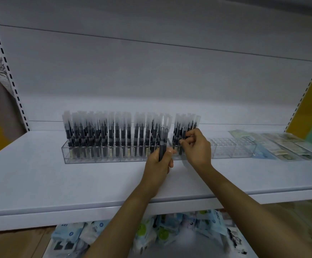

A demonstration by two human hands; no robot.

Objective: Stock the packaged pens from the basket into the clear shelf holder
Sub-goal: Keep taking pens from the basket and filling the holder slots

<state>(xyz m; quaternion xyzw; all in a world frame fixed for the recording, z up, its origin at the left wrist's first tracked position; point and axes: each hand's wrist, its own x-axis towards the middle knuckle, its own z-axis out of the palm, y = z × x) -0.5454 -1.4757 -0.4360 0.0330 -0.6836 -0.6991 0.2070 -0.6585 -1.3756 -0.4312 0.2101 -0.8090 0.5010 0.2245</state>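
A long clear holder [114, 159] stands on the white shelf [58, 183]. Its left and middle parts are packed with upright packaged black pens [103, 135]. My left hand [160, 162] grips a few packaged pens [163, 140] upright, just in front of the holder's middle. My right hand [196, 146] pinches a packaged pen [184, 135] standing in the rightmost filled group of the holder. The holder's right section [233, 148] shows open holes with no pens. No basket is in view.
Flat clear packets [289, 146] lie on the shelf to the right of the holder. Below the shelf edge, a heap of blue and white packets [170, 231] lies on the lower level. Slotted shelf uprights [6, 67] stand at both sides.
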